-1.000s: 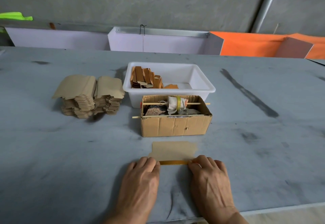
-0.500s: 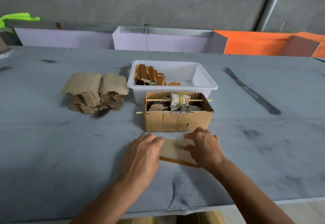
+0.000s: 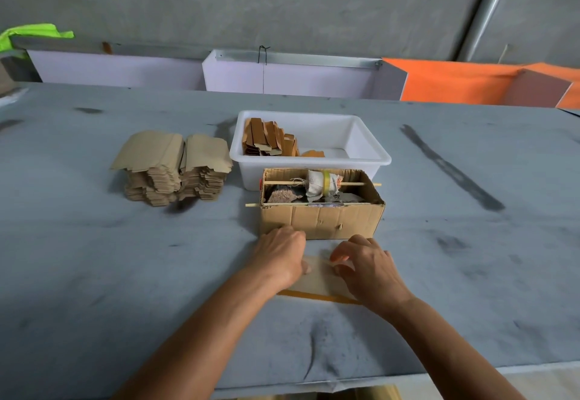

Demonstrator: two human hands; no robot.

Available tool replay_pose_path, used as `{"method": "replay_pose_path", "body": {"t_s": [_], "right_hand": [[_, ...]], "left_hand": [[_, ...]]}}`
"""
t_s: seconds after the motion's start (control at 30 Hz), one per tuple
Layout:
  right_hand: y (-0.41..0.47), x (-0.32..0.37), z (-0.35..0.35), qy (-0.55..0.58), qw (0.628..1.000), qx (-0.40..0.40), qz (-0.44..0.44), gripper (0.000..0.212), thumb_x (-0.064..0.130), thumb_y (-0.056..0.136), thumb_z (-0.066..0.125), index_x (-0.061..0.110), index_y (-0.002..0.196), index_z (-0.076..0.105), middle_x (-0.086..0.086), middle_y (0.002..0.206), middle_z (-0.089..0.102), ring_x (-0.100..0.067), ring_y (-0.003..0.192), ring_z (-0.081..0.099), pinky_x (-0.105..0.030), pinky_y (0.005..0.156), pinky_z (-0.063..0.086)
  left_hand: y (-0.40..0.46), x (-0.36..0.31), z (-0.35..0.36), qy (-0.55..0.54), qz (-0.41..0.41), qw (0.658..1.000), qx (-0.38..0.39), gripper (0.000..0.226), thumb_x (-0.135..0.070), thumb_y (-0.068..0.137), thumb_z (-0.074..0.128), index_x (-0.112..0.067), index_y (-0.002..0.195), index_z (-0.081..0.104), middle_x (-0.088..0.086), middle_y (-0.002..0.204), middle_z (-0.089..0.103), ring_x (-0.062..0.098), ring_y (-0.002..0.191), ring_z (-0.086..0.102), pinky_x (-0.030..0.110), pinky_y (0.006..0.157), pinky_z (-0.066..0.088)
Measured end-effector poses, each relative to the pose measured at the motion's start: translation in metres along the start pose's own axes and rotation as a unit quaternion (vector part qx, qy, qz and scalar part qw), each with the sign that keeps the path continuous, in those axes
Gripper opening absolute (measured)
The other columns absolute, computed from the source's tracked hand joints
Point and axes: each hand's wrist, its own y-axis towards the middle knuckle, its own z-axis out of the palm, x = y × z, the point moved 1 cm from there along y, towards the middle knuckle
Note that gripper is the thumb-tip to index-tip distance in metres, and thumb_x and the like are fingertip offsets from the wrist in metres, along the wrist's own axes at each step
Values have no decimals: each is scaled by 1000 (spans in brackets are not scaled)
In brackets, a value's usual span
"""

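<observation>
Fingers [image 3: 341, 253] of the right hand [image 3: 368, 271] are bent and slightly spread, their tips over the far edge of one flat kraft sheet [image 3: 317, 280], with the thumb just beneath; they appear to pinch that edge. Fingers [image 3: 295, 242] of the left hand [image 3: 279, 258] curl under the knuckles with the tips hidden, so I cannot tell whether they pinch or only press. The left thumb lies on the sheet's left part. The sheet lies flat on the grey table [image 3: 125, 274], just in front of the cardboard box [image 3: 320, 220], and one yellow strip [image 3: 314, 296] runs along its near edge.

The box is open-topped. Two thin sticks cross it, the rear stick [image 3: 351, 183] through one cloth roll [image 3: 315, 184] banded with yellow tape, and the front stick [image 3: 252, 205] pokes out of the box's left side. Scraps fill the bottom.

One white tub [image 3: 370, 154] touches the box from behind and holds a bunch of brown folded pieces [image 3: 266, 139] at its left end; count unclear. Left of the box, well apart, stand two stacks of flat kraft blanks [image 3: 175, 170], side by side and touching.
</observation>
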Motion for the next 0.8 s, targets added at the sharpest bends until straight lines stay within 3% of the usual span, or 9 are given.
{"method": "replay_pose_path", "body": {"t_s": [0.2, 0.3, 0.53, 0.8], "right_hand": [[1, -2, 1, 27, 1000, -9, 4, 29, 22, 90, 60, 24, 118, 62, 5, 120, 54, -17, 110, 47, -32, 90, 42], [4, -3, 0, 40, 999, 1, 2, 31, 22, 89, 62, 25, 120, 63, 5, 123, 54, -19, 109, 46, -32, 92, 42], [12, 3, 0, 57, 998, 11, -15, 24, 15, 91, 59, 25, 110, 70, 3, 114, 62, -19, 104, 49, -33, 90, 43], [16, 5, 3, 87, 996, -4, -32, 17, 13, 90, 60, 22, 97, 72, 4, 106, 63, -18, 102, 49, -33, 90, 43]], "left_hand": [[1, 0, -3, -51, -33, 998, 1, 33, -31, 73, 79, -17, 94, 58, 2, 108, 56, 21, 100, 53, 27, 75, 37], [-1, 6, -1, -106, -39, 994, -10, 29, -26, 72, 81, -22, 82, 54, -5, 90, 55, 17, 83, 52, 25, 64, 36], [-7, 26, 3, -179, -40, 980, -71, 21, -15, 75, 74, -26, 70, 57, -8, 70, 58, 14, 70, 56, 21, 59, 39], [-7, 40, 3, -194, -24, 978, -79, 7, -14, 78, 73, -20, 81, 74, -12, 63, 58, 8, 66, 56, 18, 62, 42]]}}
